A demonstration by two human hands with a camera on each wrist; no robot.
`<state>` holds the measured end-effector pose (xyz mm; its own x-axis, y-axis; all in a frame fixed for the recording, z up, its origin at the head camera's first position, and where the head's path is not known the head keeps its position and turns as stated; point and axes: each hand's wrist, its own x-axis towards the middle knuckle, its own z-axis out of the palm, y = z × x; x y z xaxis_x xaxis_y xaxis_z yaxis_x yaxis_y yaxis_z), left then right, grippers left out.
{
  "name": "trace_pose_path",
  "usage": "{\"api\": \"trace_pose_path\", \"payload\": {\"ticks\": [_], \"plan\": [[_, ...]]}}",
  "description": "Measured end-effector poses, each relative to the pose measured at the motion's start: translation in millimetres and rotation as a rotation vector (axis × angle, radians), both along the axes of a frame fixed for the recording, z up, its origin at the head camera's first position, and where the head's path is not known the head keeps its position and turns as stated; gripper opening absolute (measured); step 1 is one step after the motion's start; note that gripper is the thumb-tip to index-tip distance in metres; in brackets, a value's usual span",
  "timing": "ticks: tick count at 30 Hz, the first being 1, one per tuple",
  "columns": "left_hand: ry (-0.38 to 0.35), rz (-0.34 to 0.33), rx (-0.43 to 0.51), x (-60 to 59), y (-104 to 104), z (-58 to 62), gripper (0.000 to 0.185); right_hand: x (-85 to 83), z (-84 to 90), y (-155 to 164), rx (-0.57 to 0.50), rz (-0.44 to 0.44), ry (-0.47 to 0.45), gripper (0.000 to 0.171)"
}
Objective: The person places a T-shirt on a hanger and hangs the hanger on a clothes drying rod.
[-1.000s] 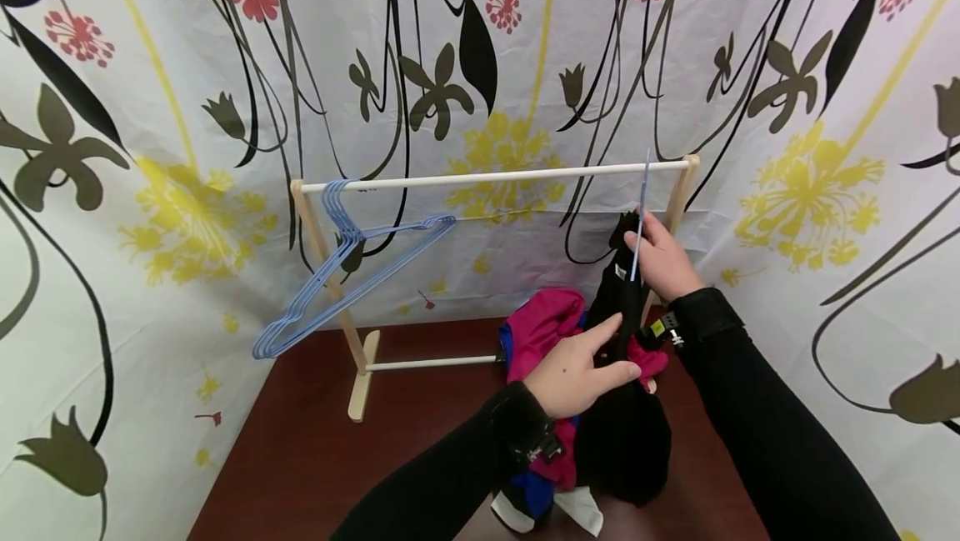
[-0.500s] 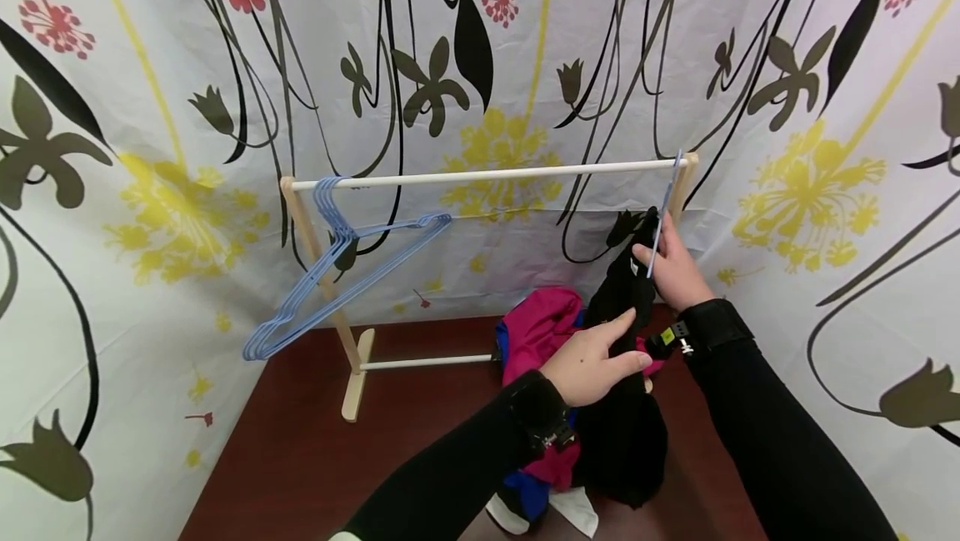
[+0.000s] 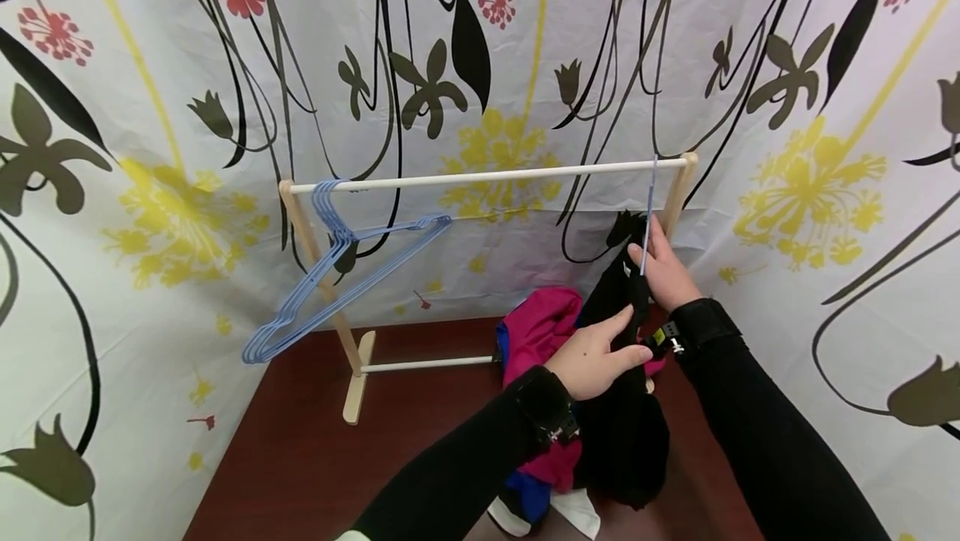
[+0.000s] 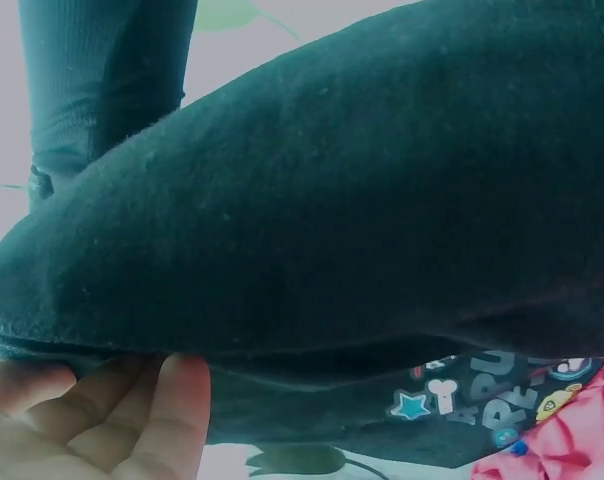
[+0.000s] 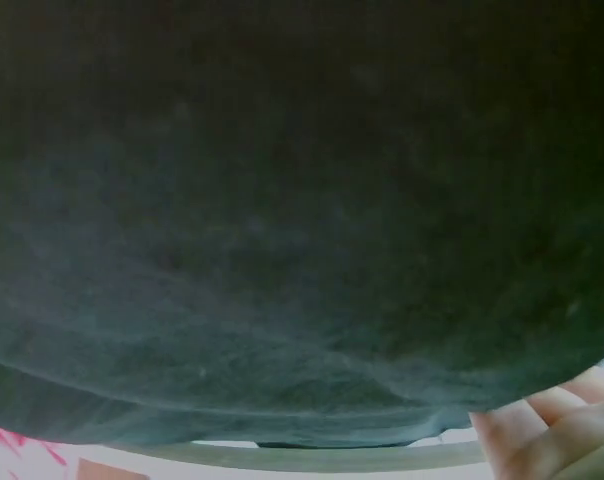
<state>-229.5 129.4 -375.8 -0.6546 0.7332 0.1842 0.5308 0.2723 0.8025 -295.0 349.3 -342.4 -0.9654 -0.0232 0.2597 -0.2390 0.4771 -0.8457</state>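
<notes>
A black top (image 3: pixel 618 433) hangs upright from the hands, its lower part bunched near the table. The right hand (image 3: pixel 666 270) grips a light blue clothes hanger (image 3: pixel 649 216), seen edge-on, together with the top's upper edge. Its fingers (image 5: pixel 542 440) show at the edge of the cloth in the right wrist view. Lower down, the left hand (image 3: pixel 596 358) holds the near edge of the top between thumb and fingers. In the left wrist view, the fingertips (image 4: pixel 182 390) lie at that edge, with printed letters and a star (image 4: pixel 410 404) on the cloth beyond.
Several blue hangers (image 3: pixel 330 274) hang at the left end of the rack's white rail (image 3: pixel 480 177). A pink and blue garment (image 3: pixel 543 324) lies heaped behind and beside the black top on the dark red table (image 3: pixel 300 458). A flowered curtain (image 3: pixel 480 49) surrounds the rack.
The right hand moved right with the hanger and top, then back left a little. The left hand shifted slightly right with the cloth. Both hands keep their hold.
</notes>
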Motion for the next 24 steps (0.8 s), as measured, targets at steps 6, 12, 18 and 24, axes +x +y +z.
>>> {"api": "trace_pose_path", "payload": {"ticks": [6, 12, 18, 24], "plan": [[0.038, 0.032, -0.042, -0.6, -1, -13.9, 0.073, 3.9, -22.1, -1, 0.038, -0.066, -0.016, 0.072], [0.063, 0.074, -0.052, 2.8, -18, -21.4, 0.076, 24.4, -21.1, -7, 0.048, -0.082, -0.009, 0.07], [0.086, 0.088, -0.093, 7.0, -43, -28.1, 0.074, 58.8, -11.4, -18, 0.062, -0.109, 0.112, 0.067], [0.128, 0.157, -0.136, 9.9, -70, -36.1, 0.069, 97.2, 8.9, -56, 0.134, -0.074, 0.298, 0.061]]}}
